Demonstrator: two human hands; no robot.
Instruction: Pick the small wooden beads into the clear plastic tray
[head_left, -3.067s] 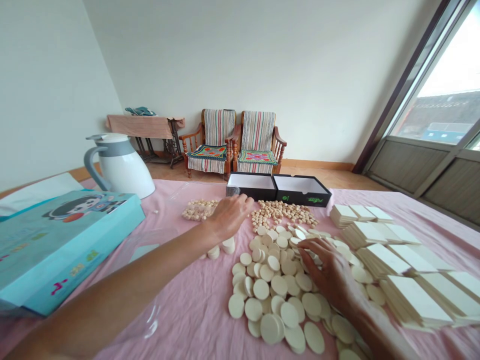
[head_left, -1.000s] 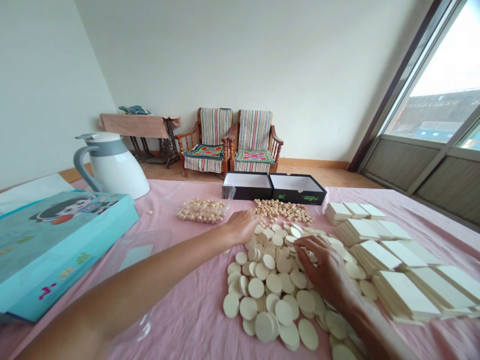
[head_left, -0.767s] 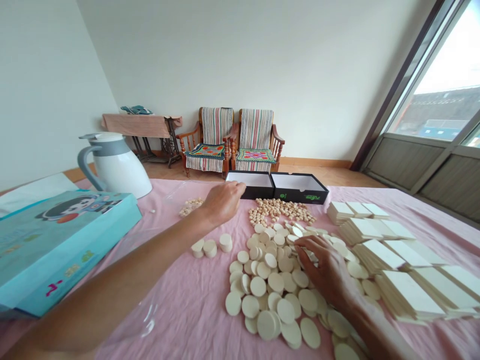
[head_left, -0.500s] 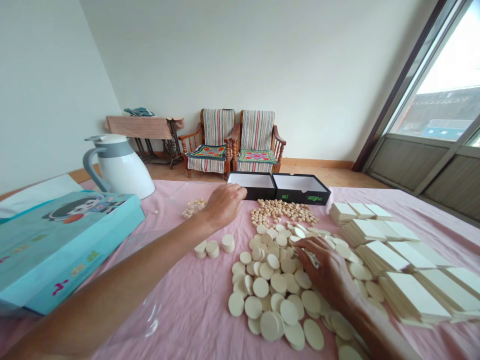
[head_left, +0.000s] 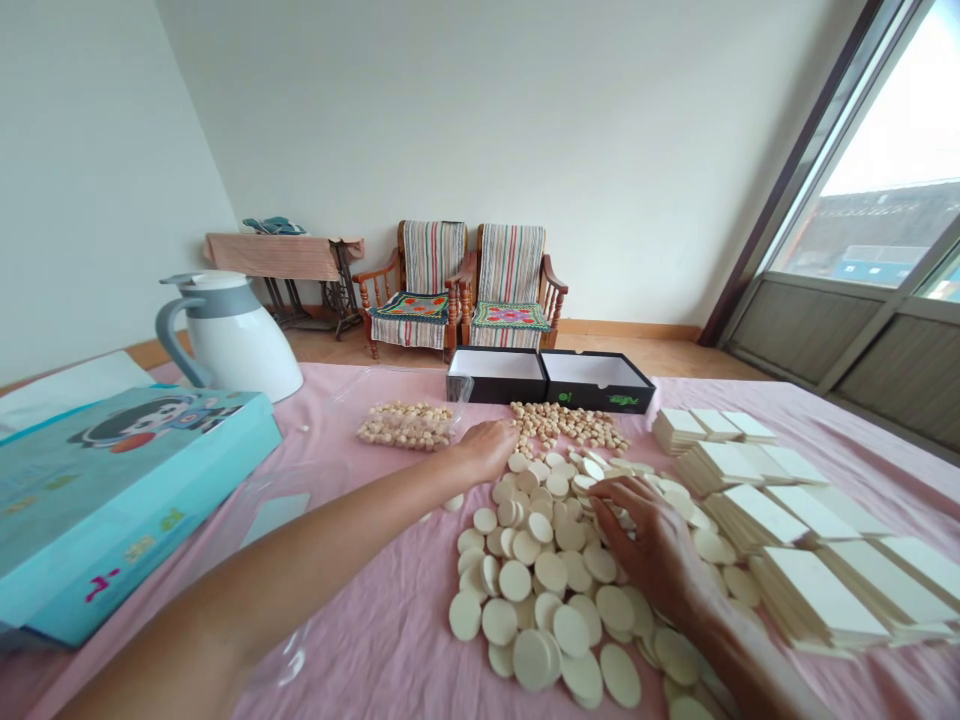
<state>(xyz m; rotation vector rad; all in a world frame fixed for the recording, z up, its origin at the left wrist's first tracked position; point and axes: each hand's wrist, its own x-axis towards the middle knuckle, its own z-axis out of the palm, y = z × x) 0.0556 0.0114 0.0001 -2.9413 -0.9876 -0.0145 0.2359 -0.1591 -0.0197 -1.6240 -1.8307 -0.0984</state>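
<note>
My left hand (head_left: 489, 450) reaches to the left edge of a loose heap of small tan beads or pegs (head_left: 570, 425). Its fingers are pressed together, and whatever they may hold is hidden. My right hand (head_left: 649, 535) rests over a spread of pale round discs (head_left: 551, 572), fingers curled, with a few discs partly showing between thumb and fingers. A clear plastic tray (head_left: 360, 385) holds more of the small tan pieces (head_left: 405, 427). Short stacks of discs left of the heap are mostly behind my left forearm.
Rows of pale rectangular card stacks (head_left: 821, 595) stand at the right. Two open black boxes (head_left: 596, 380) sit at the back. On the left are a blue printed box (head_left: 150, 500), a white jug (head_left: 244, 345) and a clear plastic lid (head_left: 315, 485). Pink cloth (head_left: 375, 620) covers the table.
My left hand has moved right and nearer, from in front of the black box to the small pieces' edge, uncovering the clear tray. My right hand stays over the discs.
</note>
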